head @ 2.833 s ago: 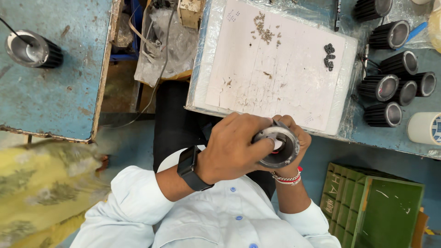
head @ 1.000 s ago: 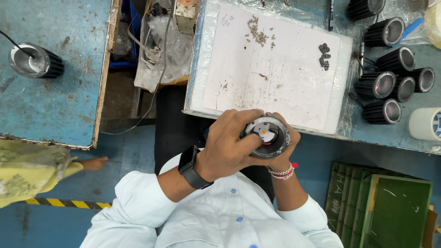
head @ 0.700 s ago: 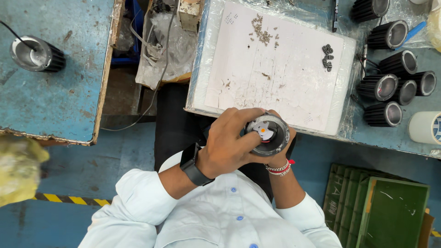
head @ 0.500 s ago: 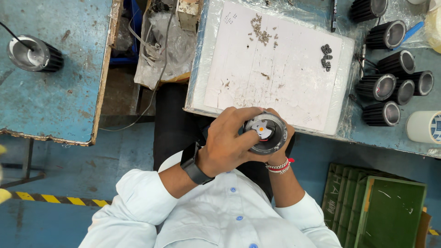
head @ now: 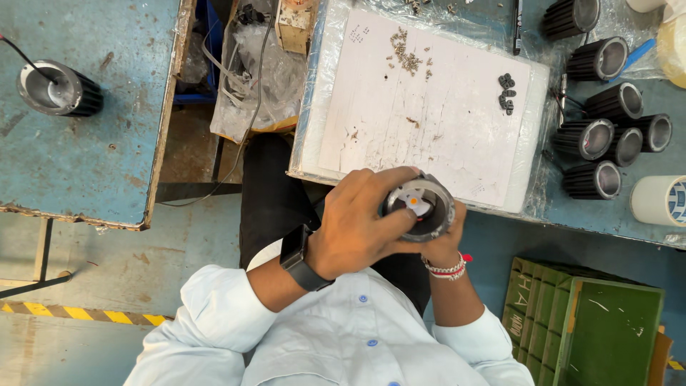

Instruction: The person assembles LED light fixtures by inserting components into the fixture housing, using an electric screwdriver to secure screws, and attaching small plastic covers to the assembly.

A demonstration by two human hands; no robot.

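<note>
Looking down from the head camera, I see a round lamp housing (head: 420,207), black and finned on the outside, with a shiny silver bowl inside and a small white plate with an orange dot at its centre. It sits upright, its open mouth facing up at me, held in the air just off the near edge of the white work board (head: 429,107), above my lap.

My left hand (head: 354,229) wraps over the housing's left side, fingers curled shut around the rim, thumb across the top edge. My right hand (head: 446,239) cups it from below and from the right, mostly hidden under the housing, closed on it as far as I can tell.

Several more black housings (head: 607,118) stand grouped along the right side of the blue counter (head: 643,214), beside a white tape roll (head: 661,200). One more housing (head: 61,89) stands alone on the left table (head: 107,157).
</note>
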